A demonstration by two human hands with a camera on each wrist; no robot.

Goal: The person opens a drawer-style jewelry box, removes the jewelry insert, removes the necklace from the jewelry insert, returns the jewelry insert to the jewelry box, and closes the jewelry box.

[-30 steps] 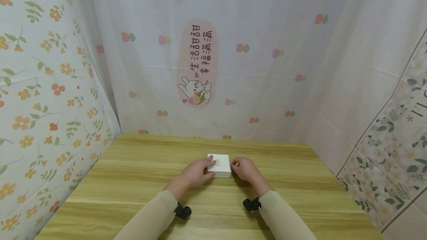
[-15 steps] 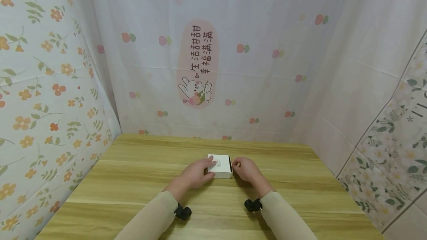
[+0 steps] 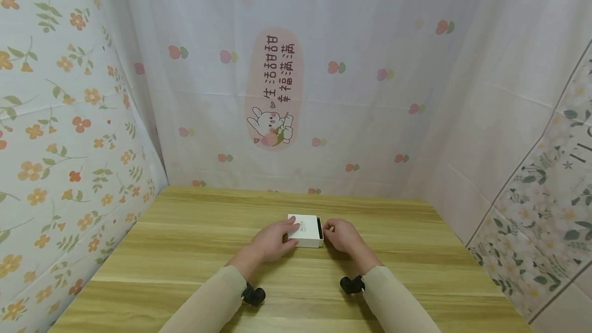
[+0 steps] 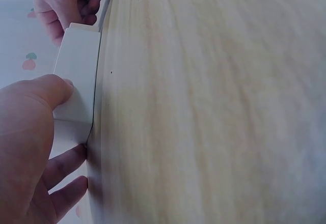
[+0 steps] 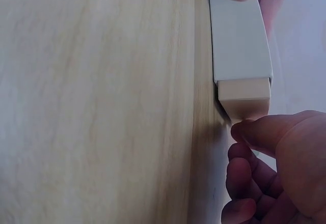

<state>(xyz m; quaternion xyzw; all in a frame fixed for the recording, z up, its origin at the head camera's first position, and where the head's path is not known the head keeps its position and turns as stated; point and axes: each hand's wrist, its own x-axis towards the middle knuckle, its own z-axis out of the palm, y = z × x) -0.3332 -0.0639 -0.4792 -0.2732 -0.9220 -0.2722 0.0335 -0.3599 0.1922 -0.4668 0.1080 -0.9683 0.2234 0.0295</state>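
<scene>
A small white drawer-style box (image 3: 305,227) with fine print on its top lies flat on the table. My left hand (image 3: 270,240) grips the outer sleeve from the left, thumb on the near side (image 4: 76,76) and fingers over the top and far side. From the sleeve's right end a paler inner tray (image 5: 244,90) sticks out a short way, and a dark strip of its inside shows in the head view. My right hand (image 3: 343,235) pinches at the tray's outer end with thumb and forefinger, the other fingers curled. Whether a pull tab sits between those fingertips is hidden.
The wood-grain table (image 3: 208,209) reaches back to a white printed cloth (image 3: 370,91). A flowered cloth (image 3: 69,143) hangs along the left side, another (image 3: 546,194) along the right. Each wrist carries a small black camera (image 3: 253,294).
The inner tray has slid rightward out of the sleeve, opening a dark gap at its right end. My right hand has moved slightly right with it; the left hand stays put.
</scene>
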